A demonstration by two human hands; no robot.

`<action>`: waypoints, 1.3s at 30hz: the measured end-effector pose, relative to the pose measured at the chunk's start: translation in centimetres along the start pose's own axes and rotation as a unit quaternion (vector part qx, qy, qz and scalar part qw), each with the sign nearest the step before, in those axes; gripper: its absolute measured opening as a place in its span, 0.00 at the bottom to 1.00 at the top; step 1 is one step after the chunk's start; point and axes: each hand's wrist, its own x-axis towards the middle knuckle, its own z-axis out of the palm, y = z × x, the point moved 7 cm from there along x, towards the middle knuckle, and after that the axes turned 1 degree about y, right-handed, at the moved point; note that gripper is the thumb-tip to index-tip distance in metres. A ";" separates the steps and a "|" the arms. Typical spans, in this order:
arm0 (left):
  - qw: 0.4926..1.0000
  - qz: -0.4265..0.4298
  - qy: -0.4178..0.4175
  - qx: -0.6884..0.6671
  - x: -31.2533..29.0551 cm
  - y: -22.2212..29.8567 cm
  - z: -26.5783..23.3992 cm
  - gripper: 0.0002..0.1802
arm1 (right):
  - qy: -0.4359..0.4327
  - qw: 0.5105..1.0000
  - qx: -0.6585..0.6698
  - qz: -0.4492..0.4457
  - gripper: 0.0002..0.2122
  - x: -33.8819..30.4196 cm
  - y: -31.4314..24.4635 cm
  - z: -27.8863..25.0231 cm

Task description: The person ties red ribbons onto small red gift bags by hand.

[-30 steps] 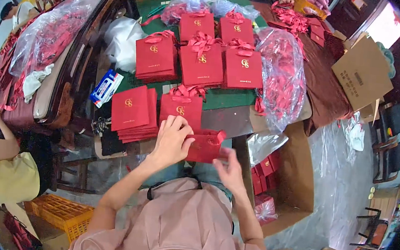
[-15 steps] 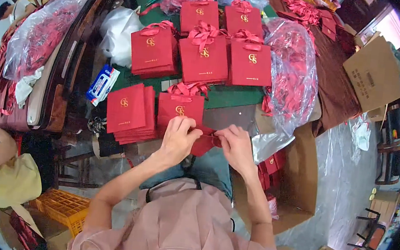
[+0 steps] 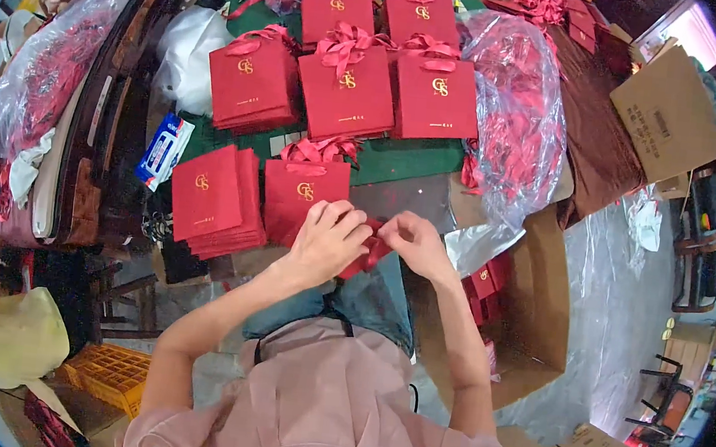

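Over my lap, a small red paper gift bag (image 3: 355, 269) is mostly hidden behind my fingers. My left hand (image 3: 325, 242) is closed on it, fingers curled at its upper part. Close beside, my right hand (image 3: 418, 246) pinches at the bag's top edge; whether it grips the paper or a ribbon I cannot make out. Just beyond my left hand stands a stack of red bags with ribbon handles (image 3: 306, 179). To its left lies a fanned pile of red bags (image 3: 211, 195) with no ribbons showing.
More ribboned red bag stacks (image 3: 346, 91) cover the green table top (image 3: 408, 161). Clear plastic with red ribbons (image 3: 518, 109) lies right of them; a wipes pack (image 3: 163, 151) lies left. An open carton (image 3: 531, 320) holding red bags stands by my right arm. A person in yellow (image 3: 6, 331) sits at left.
My hands have come closer together, and the red bag between them is turned and bunched more. The whole view has shifted slightly, with the table stacks appearing farther left.
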 end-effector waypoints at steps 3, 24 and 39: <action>1.000 0.013 -0.017 0.022 0.7 -0.1 0.8 0.13 | 0.033 0.999 0.016 -0.022 0.06 0.5 0.8 0.3; 0.961 -0.256 -0.026 -0.099 3.7 -3.9 1.5 0.07 | 0.057 0.996 -0.057 -0.043 0.18 -3.8 0.6 -2.5; 0.977 -0.167 0.090 -0.096 6.0 -3.1 5.8 0.17 | 0.187 0.942 0.264 0.086 0.05 -0.7 1.7 -4.6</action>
